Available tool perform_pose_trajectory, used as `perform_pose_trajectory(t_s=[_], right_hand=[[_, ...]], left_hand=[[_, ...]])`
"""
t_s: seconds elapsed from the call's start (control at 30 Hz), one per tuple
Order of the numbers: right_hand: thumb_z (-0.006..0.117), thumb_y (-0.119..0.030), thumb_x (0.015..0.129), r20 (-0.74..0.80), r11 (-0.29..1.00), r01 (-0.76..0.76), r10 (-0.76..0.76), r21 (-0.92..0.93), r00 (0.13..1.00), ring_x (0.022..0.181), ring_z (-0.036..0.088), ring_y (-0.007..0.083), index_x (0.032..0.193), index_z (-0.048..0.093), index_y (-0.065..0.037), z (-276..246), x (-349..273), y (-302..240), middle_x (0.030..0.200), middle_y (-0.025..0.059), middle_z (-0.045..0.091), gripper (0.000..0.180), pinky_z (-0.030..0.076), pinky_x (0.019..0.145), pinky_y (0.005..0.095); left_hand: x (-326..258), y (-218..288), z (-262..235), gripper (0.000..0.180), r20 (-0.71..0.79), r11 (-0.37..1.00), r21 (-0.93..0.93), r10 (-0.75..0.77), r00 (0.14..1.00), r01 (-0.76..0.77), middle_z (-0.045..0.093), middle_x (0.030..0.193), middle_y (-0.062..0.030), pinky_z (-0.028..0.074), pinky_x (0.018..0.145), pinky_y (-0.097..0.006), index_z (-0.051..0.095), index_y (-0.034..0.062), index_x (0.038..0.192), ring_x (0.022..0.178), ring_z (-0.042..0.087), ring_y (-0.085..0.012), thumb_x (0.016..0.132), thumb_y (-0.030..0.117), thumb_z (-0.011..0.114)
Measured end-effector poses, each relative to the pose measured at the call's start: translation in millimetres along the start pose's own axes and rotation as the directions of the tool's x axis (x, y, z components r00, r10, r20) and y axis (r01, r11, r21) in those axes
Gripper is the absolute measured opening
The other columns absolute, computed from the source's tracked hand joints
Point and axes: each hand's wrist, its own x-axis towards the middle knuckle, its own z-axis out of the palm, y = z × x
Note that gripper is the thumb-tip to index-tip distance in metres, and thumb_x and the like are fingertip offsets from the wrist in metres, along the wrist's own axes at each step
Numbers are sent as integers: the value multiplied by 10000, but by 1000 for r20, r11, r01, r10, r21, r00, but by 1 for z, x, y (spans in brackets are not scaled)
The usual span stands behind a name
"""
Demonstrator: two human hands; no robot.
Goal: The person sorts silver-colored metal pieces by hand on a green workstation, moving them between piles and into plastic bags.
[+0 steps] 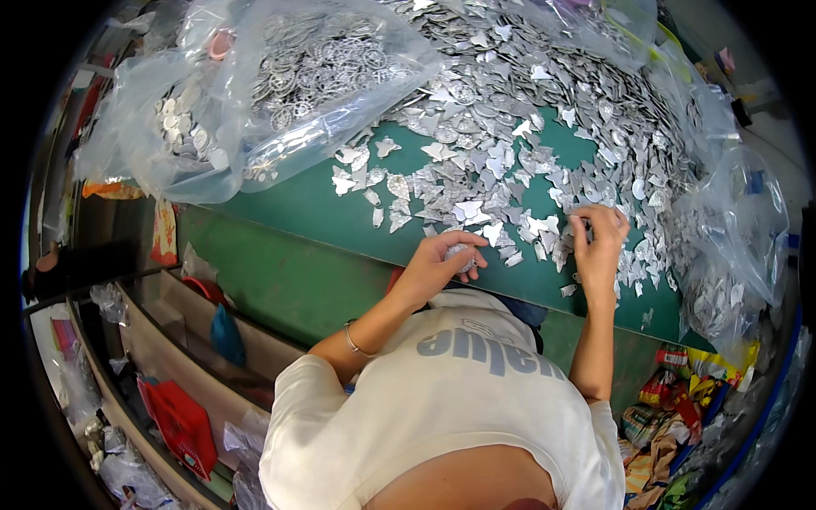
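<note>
Small flat silver metal pieces [489, 170] lie scattered and heaped over the green tabletop [293, 204]. Close to the table's near edge, my left hand [430, 265] curls around a few silver metal pieces [460, 253]. A thin bracelet [350, 337] circles that wrist. Farther right, my right hand [600, 231] is over the edge of the scatter, thumb and fingertips drawn together. Whatever sits between those fingertips is too small to make out. Several loose pieces [544, 228] lie just left of it.
A clear plastic bag [340, 127] of silver rings and another of round discs [183, 123] stand at the back left. Another clear bag [731, 229] lies at the right edge. Below left are wooden compartments [183, 348] with a red basket [180, 425]; colourful packets [671, 399] lie lower right.
</note>
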Motion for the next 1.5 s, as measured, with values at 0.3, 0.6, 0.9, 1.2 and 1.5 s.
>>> perform_pose_trajectory(t_s=[0.3,0.6,0.9,1.2,1.5], right_hand=[[507,-53,889,452,468,-558,326,686,830,631,457,43,1063,572,-2,27,-20,-37,767,-14,521,194,365,547,173],[554,-22,860,585,410,-591,156,695,796,596,489,42,985,594,3,45,-22,-50,711,-15,558,134,389,554,166],[561,-13,849,582,364,-611,201,703,788,590,487,49,960,591,10,43,-28,-49,728,-7,550,117,398,547,171],[573,-13,844,618,347,-632,167,693,768,598,522,58,973,590,8,44,-20,-54,766,14,590,132,408,542,162],[566,48,825,485,291,-471,26,833,874,681,569,81,974,543,13,39,26,-114,829,52,612,155,447,609,190]], left_hand=[[-8,8,-22,268,-55,998,-61,12,998,-15,602,958,-89,446,571,-202,508,22,1177,708,560,-107,927,77,426],[-36,78,-48,297,-208,957,-43,272,939,-287,606,1064,-181,520,799,-280,485,-77,1166,981,615,-252,905,65,487],[-54,125,-59,172,-544,756,265,630,555,-599,657,774,-150,529,608,-258,600,-40,825,701,662,-200,858,128,585],[-67,211,-186,423,-489,481,859,872,3,177,651,722,-163,486,577,-335,502,-78,1142,598,635,-255,824,175,617],[-57,155,-51,243,-66,300,924,733,677,-235,574,592,-103,437,504,-304,630,14,709,526,552,-236,768,243,690]])
